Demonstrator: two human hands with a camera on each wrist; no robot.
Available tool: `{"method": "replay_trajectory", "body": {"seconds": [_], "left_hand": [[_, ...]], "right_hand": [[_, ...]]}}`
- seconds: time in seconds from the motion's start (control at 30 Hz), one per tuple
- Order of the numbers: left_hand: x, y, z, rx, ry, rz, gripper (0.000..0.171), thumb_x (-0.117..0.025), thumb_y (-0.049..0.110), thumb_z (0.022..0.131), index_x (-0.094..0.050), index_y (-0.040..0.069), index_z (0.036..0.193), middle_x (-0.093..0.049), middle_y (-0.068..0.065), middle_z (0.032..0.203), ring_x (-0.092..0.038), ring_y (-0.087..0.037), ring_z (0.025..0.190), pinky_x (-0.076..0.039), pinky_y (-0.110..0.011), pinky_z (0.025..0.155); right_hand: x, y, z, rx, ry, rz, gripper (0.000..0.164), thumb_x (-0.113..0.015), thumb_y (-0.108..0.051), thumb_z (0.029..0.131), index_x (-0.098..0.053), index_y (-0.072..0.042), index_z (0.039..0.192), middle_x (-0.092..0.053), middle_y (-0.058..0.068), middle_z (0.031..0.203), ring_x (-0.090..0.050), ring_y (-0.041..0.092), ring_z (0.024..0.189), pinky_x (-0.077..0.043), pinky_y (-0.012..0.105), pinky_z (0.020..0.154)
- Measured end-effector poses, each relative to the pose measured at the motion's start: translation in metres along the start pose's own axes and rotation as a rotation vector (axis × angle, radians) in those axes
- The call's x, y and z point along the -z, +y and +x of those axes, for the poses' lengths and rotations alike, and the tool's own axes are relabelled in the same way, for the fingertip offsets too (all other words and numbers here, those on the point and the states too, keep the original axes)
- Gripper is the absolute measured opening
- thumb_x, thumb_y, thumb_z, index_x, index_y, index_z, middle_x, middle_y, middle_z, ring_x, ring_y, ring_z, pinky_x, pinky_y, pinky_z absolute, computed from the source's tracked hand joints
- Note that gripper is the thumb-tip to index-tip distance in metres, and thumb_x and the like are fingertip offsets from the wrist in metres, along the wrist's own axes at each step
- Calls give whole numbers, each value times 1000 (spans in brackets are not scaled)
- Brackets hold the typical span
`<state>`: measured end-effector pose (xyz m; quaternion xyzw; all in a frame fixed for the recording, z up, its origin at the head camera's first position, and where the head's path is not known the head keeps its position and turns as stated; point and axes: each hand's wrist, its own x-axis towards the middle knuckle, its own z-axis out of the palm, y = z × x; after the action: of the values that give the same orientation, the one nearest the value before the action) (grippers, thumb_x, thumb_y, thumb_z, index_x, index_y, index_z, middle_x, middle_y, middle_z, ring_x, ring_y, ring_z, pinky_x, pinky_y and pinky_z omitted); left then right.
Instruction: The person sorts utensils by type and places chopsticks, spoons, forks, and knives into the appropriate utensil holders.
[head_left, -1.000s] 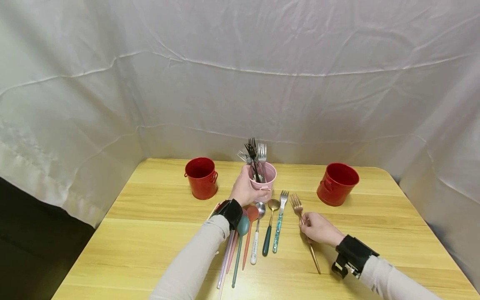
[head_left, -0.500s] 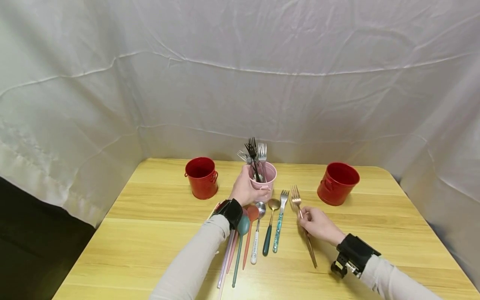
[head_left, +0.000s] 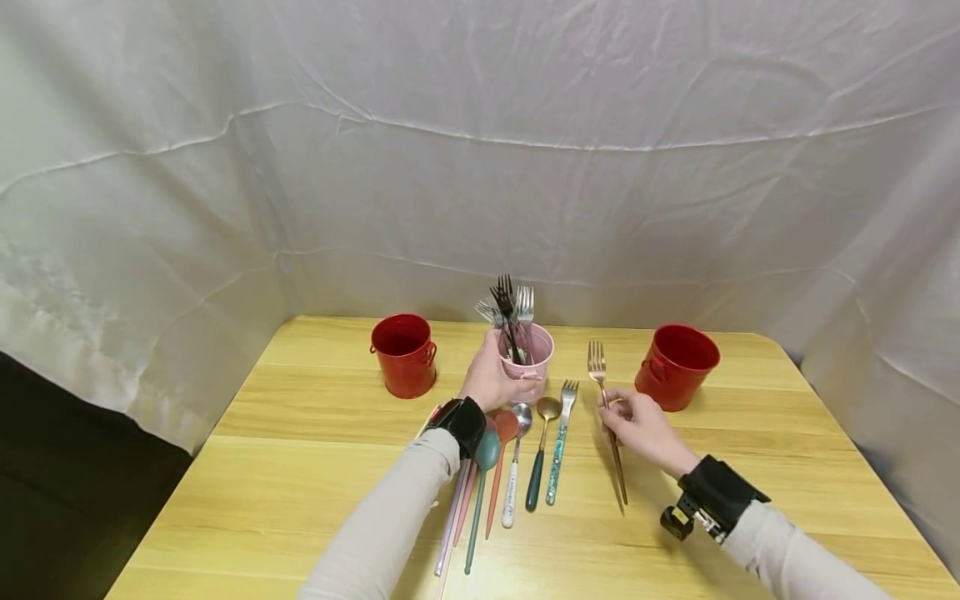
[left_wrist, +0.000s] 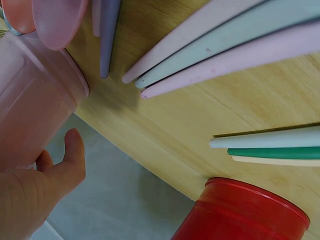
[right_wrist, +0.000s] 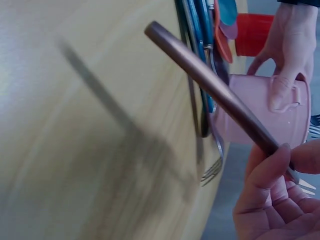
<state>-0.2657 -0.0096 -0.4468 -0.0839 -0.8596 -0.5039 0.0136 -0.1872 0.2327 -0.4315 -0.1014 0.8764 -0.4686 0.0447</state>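
Observation:
My left hand [head_left: 495, 375] grips the side of a small pink bucket [head_left: 542, 346] at the back middle of the table. Several forks [head_left: 504, 304], one of them black, stand tines up inside it. My right hand [head_left: 645, 429] pinches a copper-coloured fork [head_left: 597, 367] by its handle, tines pointing away from me. In the right wrist view the copper fork's handle [right_wrist: 215, 85] slants above the tabletop, its shadow cast apart from it. Just left of it lies a fork with a turquoise glitter handle [head_left: 557, 467].
Red buckets stand at the left [head_left: 408, 371] and right [head_left: 667, 383]. Left of the turquoise fork lie a gold spoon [head_left: 536, 479], a white-handled spoon [head_left: 510, 496], orange [head_left: 496, 496] and teal [head_left: 477, 517] spoons, and several chopsticks [left_wrist: 230, 60]. Grey cloth [head_left: 480, 208] hangs behind the table.
My right hand has raised the copper fork off the table and moved it forward, away from me. The left hand has stayed on the pink bucket.

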Motion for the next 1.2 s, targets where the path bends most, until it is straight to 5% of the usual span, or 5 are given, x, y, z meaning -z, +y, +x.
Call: {"method": "replay_trajectory", "body": {"seconds": [0.77, 1.2], "left_hand": [[2, 3, -1, -28, -6, 31, 90, -88, 21, 62, -33, 12, 132, -53, -9, 127, -50, -21, 118, -40, -37, 103], [2, 1, 0, -39, 3, 33, 92, -89, 22, 61, -32, 12, 133, -53, -9, 126, -51, -23, 117, -40, -39, 102]], "right_hand": [[1, -58, 35, 179, 163, 7, 18, -54, -12, 96, -54, 2, 108, -60, 14, 80, -61, 31, 73, -55, 26, 65], [0, -123, 47, 367, 359, 62, 13, -53, 1, 93, -54, 11, 100, -59, 23, 77, -59, 36, 68, -49, 13, 60]]}}
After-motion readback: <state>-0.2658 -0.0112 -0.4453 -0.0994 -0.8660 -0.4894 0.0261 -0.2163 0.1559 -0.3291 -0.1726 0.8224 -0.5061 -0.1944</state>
